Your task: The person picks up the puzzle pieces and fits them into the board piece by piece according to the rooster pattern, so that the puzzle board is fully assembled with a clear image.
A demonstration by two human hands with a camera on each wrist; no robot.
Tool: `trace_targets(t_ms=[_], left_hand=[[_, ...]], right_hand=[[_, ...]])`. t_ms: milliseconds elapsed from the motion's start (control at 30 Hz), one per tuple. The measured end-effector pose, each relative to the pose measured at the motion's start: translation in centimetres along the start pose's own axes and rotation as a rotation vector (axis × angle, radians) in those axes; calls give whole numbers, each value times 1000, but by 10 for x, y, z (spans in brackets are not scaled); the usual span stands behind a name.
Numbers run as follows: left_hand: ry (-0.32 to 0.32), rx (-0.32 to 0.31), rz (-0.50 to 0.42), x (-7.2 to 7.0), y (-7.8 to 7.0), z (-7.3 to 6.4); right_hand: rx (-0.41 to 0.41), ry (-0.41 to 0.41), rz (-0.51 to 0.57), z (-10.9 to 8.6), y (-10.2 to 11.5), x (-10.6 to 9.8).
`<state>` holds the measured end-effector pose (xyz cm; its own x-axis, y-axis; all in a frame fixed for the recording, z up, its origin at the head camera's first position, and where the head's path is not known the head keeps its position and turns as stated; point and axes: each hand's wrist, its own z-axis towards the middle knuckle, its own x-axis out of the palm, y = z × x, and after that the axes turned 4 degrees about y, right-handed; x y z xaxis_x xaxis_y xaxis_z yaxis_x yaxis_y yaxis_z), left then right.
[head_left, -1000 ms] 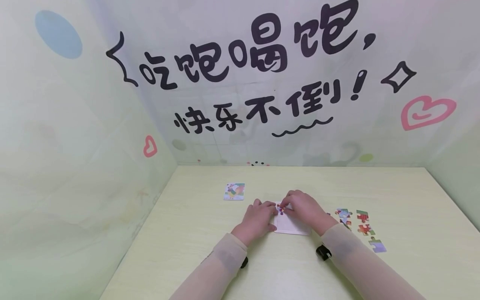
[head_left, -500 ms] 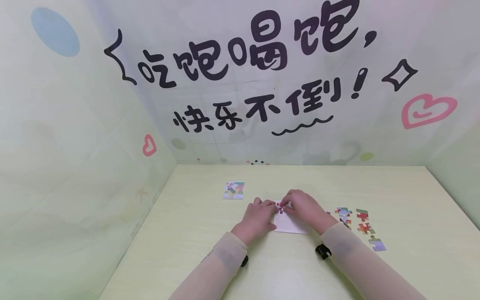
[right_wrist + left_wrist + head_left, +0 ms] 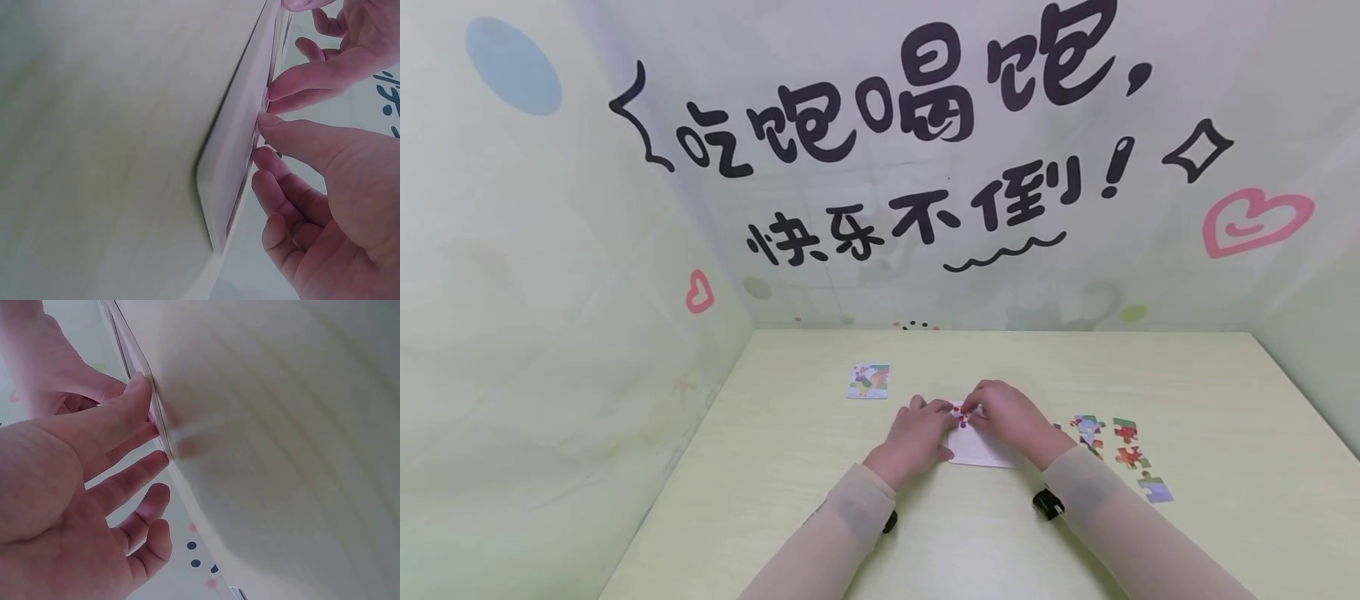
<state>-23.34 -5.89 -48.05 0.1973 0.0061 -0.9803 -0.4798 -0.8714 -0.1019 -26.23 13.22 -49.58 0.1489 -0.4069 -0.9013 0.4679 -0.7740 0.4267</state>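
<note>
A white puzzle tray [image 3: 985,454] lies flat between the two hands. At its upper left corner sits a red and purple patterned puzzle piece [image 3: 962,422]. My right hand [image 3: 1011,421] pinches this piece between thumb and index finger, partly covering it. Along the left side of the tray rests my left hand [image 3: 917,437], its fingertips by the piece and its thumb lower on the edge. In the left wrist view, the left thumb [image 3: 139,390] touches the tray edge with the other fingers spread. The right wrist view has the right thumb [image 3: 275,125] at the tray surface.
Several loose jigsaw pieces [image 3: 1125,430] lie to the right of the tray, some partly hidden behind the right forearm. A small square chicken picture [image 3: 868,382] lies at the back left. A printed backdrop [image 3: 850,292] rises behind the table [image 3: 797,433].
Both hands stay in nearly the same place at the tray corner, with only slight finger movement. The view shifts a little with the head.
</note>
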Motion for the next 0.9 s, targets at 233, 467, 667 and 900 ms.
trace_targets(t_ms=[233, 467, 667, 900], left_hand=[[11, -8, -23, -4, -1, -1], [22, -13, -32, -5, -3, -3], [26, -13, -26, -5, -3, -3], [23, -13, -40, -4, -2, -3]], right_hand=[[19, 35, -44, -4, 5, -7], [54, 48, -53, -9, 6, -10], [60, 14, -51, -15, 9, -14], [75, -2, -67, -25, 10, -17]])
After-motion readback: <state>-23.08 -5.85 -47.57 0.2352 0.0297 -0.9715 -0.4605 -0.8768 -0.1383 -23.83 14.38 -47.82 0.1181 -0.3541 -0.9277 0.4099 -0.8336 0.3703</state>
